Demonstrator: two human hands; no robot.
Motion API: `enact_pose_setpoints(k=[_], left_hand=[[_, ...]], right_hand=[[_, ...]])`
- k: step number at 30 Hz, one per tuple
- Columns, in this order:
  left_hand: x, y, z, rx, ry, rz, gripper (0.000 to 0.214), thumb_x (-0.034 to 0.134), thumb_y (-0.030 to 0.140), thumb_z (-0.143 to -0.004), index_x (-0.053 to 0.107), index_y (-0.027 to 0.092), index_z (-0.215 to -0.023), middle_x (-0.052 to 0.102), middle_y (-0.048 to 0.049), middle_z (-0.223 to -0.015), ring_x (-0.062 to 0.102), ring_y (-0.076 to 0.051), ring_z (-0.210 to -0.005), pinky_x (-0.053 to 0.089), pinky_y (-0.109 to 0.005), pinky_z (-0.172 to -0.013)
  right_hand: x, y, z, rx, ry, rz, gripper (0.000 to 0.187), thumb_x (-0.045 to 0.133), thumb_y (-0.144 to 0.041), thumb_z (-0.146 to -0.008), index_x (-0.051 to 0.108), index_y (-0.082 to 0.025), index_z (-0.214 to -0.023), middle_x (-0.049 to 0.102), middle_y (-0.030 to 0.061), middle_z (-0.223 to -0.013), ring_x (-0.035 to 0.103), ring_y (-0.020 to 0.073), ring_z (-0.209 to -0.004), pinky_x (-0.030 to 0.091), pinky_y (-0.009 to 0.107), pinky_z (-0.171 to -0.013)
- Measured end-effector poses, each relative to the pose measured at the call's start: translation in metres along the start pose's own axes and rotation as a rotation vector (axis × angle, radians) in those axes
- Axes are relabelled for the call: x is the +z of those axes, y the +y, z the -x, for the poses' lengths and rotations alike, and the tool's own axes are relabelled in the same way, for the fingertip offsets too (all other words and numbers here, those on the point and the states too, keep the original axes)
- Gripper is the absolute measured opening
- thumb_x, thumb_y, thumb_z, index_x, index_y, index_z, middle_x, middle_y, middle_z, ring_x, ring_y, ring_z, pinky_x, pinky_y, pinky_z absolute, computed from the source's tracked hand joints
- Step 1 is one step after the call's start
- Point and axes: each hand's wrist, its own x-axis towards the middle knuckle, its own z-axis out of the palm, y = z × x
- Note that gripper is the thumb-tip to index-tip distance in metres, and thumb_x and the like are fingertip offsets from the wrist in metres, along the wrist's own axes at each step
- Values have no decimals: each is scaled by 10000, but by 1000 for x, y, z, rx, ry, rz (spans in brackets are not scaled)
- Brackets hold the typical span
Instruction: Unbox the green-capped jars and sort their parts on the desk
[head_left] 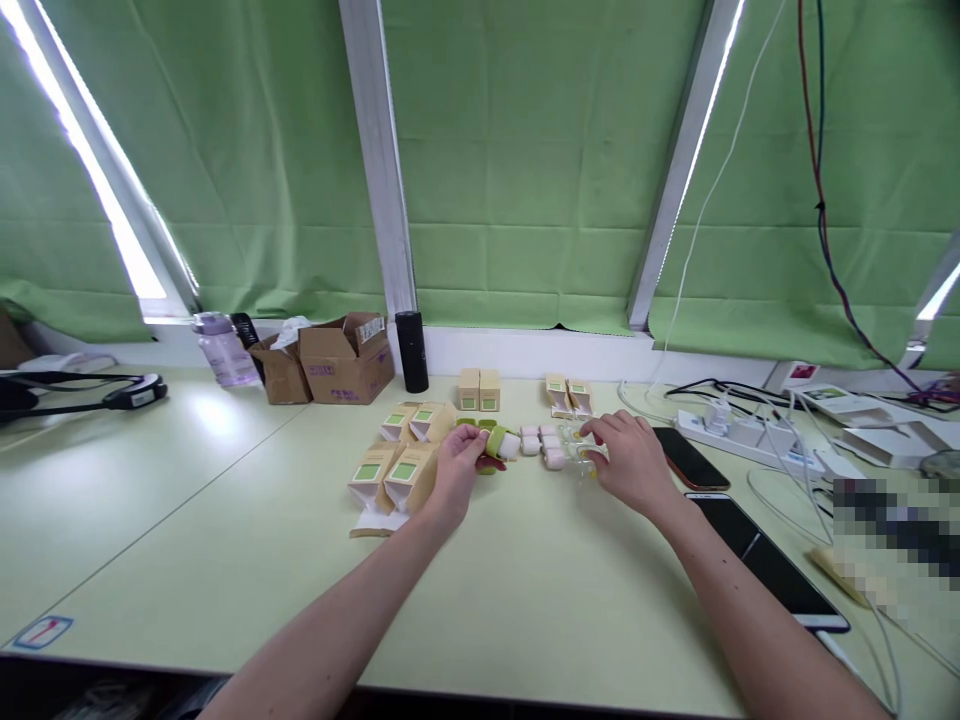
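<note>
My left hand is closed on a small green holder with a pale pinkish-white block in its end. More green pieces lie beside and under those fingers, partly hidden. To the right, several pale pink blocks sit in two columns on the table. My right hand reaches over clear plastic pieces with yellow bits. Its thumb and index finger are curled around one of them; its exact kind is unclear. Open kraft paper boxes with green labels stand left of my left hand.
Two closed kraft boxes and two open ones stand farther back. At the rear are a black cylinder, a brown carton and a purple bottle. A phone, a tablet and a cabled power strip lie right.
</note>
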Motion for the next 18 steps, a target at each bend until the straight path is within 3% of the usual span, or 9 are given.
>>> enact_pose_setpoints(k=[4, 7, 12, 18], left_hand=[[0, -2, 1, -103, -51, 11, 323, 809, 379, -723, 567, 174, -780, 673, -27, -712, 660, -158, -569, 579, -303, -572], [1, -3, 3, -152, -73, -7, 294, 785, 365, -733, 572, 170, -784, 686, -47, -700, 668, -173, -573, 582, -312, -562], [3, -4, 7, -224, -130, -64, 277, 772, 345, -734, 554, 178, -763, 672, -33, -653, 657, -165, -557, 587, -306, -553], [6, -6, 9, -262, -166, -107, 319, 777, 396, -741, 537, 188, -770, 654, -19, -594, 651, -176, -492, 549, -291, -490]], right_hand=[[9, -24, 4, -211, 297, -160, 210, 591, -175, -951, 668, -196, -1145, 703, 109, -1050, 615, 280, -976, 458, 410, -819], [16, -46, 9, -313, 409, -262, 343, 582, -166, -970, 617, -220, -1307, 689, 124, -1164, 638, 288, -1061, 510, 430, -880], [21, -70, 13, -396, 398, -255, 425, 581, -109, -961, 578, -224, -1370, 678, 145, -1222, 658, 293, -1105, 553, 412, -839], [23, -71, 13, -412, 338, -329, 367, 514, -73, -978, 616, -232, -1292, 683, 130, -1177, 678, 247, -1006, 556, 356, -750]])
